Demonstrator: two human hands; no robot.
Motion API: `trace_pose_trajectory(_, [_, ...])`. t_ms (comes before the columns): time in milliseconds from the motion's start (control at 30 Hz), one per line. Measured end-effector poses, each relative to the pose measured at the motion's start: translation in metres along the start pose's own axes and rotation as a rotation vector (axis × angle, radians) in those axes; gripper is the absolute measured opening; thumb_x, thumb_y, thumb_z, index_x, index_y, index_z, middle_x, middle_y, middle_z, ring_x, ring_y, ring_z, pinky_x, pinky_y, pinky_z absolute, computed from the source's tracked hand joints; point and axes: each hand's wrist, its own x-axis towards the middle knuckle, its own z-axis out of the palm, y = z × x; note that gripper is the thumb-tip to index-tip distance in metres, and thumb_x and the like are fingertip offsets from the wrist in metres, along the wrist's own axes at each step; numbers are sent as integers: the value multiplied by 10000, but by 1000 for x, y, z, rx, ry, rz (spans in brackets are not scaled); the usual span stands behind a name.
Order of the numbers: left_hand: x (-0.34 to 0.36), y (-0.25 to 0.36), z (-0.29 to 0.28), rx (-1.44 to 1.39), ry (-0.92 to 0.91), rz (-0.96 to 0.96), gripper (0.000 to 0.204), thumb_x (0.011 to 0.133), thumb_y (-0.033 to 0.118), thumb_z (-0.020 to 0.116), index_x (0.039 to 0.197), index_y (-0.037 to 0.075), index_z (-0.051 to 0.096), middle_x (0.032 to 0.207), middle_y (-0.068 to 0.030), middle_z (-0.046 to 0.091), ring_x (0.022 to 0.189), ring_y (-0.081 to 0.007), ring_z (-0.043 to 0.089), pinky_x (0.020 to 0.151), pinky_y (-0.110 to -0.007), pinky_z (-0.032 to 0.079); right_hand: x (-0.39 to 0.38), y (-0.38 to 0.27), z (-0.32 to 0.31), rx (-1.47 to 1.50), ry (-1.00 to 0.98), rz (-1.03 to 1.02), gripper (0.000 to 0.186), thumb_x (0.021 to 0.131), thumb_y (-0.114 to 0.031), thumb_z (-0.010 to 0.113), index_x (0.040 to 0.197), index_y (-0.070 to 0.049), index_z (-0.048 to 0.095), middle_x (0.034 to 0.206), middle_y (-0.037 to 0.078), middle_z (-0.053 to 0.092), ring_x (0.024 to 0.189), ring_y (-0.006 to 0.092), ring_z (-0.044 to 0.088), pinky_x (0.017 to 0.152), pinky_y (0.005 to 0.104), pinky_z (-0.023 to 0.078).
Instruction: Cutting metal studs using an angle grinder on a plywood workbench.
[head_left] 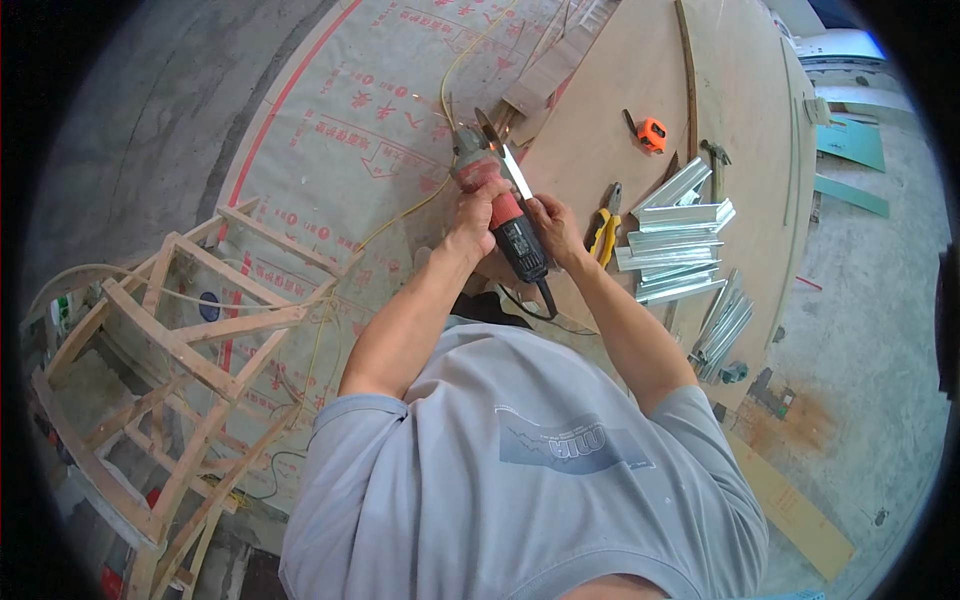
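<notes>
1. A metal strip (517, 172) is apparently being cut or ground at 12 o'clock by a red-and-black grinder (508, 212); sparks (507, 129) are seemingly being thrown beside its disc (486, 128).
2. The grinder is being clamped by the left hand (475, 215); the strip's near end is being pinched by the right hand (556, 226).
3. Steady pressure is probably being called for, both hands being held clear of the disc.
4. On the wooden surface (745, 60), a tape measure (651, 135) is being carried between 1 and 2 o'clock, pliers (604, 230) and a hammer (717, 165) at 2, metal pieces (680, 240) nearer 3.
5. Printed sheeting (300, 190) is being overlapped by a wooden frame (170, 339) towards 9.
</notes>
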Motion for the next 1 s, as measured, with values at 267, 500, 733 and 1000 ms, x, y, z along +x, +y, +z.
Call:
trace_pose_trajectory(267, [-25,44,-1,46,-120,-55,367,778,151,745,1097,39,600,1029,-117,686,926,-237,685,799,-405,589,-20,-28,-16,-758,174,-398,627,858,-222,639,1444,-117,442,1130,193,536,1050,364,539,925,410,454])
trace_pose_trajectory(500, [-19,37,-20,47,-169,-76,421,792,188,750,1149,53,573,1061,-92,660,968,-232,675,847,-417,568,-33,-45,-10,-464,-175,-162,608,848,-137,640,1429,-81,469,1109,209,616,984,349,648,900,408,523])
trace_pose_trajectory(733, [-8,30,-25,76,-232,-121,358,793,192,749,1071,58,566,1025,-115,663,921,-240,686,854,-418,573,-33,-45,-9,-414,-169,-44,608,843,-136,635,1432,-116,486,1106,232,632,1014,385,618,901,436,496])
trace_pose_trajectory(1000, [-2,22,-30,87,-252,-65,363,800,208,743,1072,55,558,969,-121,673,889,-240,687,855,-390,573,-33,-53,-11,-372,-165,-92,566,842,-118,634,1396,-90,523,1065,217,662,1020,387,609,908,436,492])
